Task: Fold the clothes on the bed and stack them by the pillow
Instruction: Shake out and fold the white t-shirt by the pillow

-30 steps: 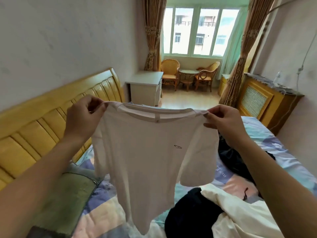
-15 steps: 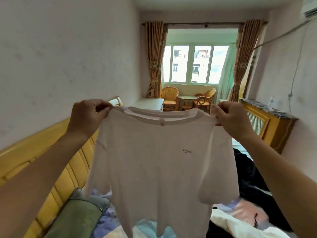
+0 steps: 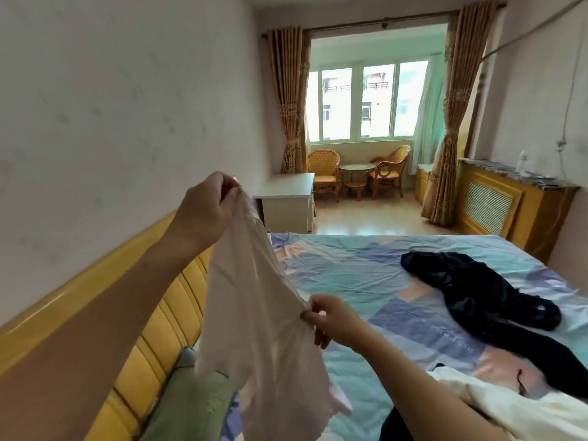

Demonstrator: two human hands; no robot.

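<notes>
White t-shirt (image 3: 261, 329) hangs in air over head end of bed (image 3: 366, 275), thin, soft, creased. Left hand (image 3: 206, 208) pinches top edge, raised high; right hand (image 3: 331, 319) pinches fabric lower, at mid-height. Green pillow (image 3: 191, 405) just below, against yellow slatted headboard (image 3: 152, 332). Patchwork sheet, wrinkled. Dark garment (image 3: 477, 294) crumpled on far side of bed; cream cloth (image 3: 525, 409) bunched near right forearm. White bedside cabinet (image 3: 286, 202) beyond.

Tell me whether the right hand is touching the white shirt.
Touching. The head view shows the right hand pinching the white shirt at its edge, fabric bunched under the fingertips.
</notes>
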